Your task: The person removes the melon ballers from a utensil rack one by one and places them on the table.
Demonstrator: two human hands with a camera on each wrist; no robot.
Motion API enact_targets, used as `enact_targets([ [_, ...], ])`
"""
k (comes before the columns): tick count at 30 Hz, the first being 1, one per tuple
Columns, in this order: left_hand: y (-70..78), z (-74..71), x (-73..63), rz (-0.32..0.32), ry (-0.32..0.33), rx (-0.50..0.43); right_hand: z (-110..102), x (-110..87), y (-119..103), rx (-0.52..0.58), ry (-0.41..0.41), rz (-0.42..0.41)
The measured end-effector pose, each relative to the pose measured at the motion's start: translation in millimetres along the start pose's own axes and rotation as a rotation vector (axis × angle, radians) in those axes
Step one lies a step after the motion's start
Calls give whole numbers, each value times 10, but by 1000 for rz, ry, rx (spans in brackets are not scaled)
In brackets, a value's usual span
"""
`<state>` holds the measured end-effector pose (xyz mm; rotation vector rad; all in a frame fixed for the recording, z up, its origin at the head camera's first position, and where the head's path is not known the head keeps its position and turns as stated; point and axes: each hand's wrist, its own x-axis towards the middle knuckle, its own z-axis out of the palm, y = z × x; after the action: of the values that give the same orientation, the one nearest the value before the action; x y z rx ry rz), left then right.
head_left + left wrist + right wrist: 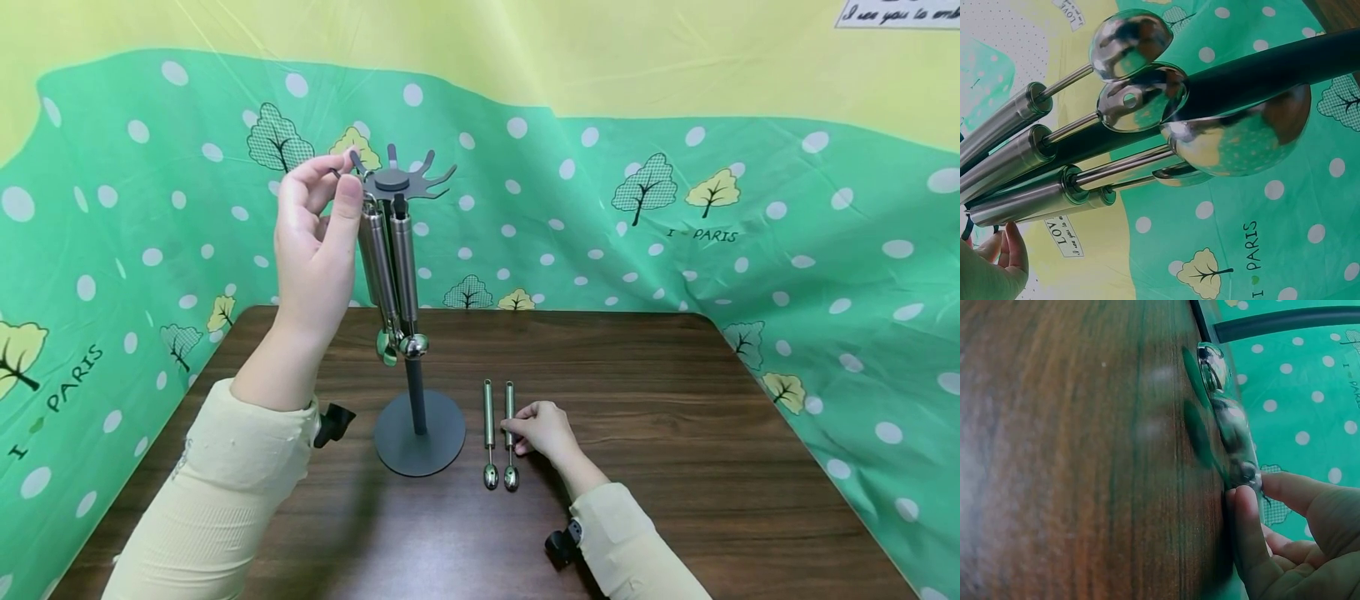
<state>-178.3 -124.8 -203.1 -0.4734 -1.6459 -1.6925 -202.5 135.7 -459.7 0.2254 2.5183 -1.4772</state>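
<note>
The stand (pixel 438 446) is upright on a dark wood-grain table (pixel 675 400), its round base flat on the surface. Behind the stand hangs a green and yellow printed cloth (pixel 562 258). Several steel utensils (pixel 405 262) hang from the stand's hooked top (pixel 392 179), on its left and near sides, bowls downward, and hide the upper part of the pole. The left wrist view shows a ladle (pixel 1247 134) and a holed scoop (pixel 1116 112) among them. Hooks on the stand's right and far sides carry nothing. A black device (pixel 333 425) on the left cuff is left of the stand's base; a second device (pixel 562 546), on the right cuff, is nearer the wearer and right of the stand.

Two small spoons lie side by side, right of the stand's base, bowls toward the wearer. The inner spoon (pixel 490 417) lies between the base and the outer spoon (pixel 510 400).

The right hand (pixel 551 433), right of the stand, pinches the outer spoon between thumb and fingers at the lower handle; the spoon's bowl projects beyond the fingertips, on the table. The left hand (pixel 313 246) is at the left of the stand's top, fingers bent around a hook there; whether they grip it cannot be determined.
</note>
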Motion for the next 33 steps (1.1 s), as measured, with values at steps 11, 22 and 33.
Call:
enact_targets([
  [11, 4, 5, -8, 11, 0, 4, -1, 14, 10, -20, -1, -44],
  [22, 21, 7, -16, 27, -5, 7, -13, 32, 9, -21, -6, -30],
  [33, 22, -2, -13, 30, -10, 15, -19, 47, 3, -1, -13, -18],
])
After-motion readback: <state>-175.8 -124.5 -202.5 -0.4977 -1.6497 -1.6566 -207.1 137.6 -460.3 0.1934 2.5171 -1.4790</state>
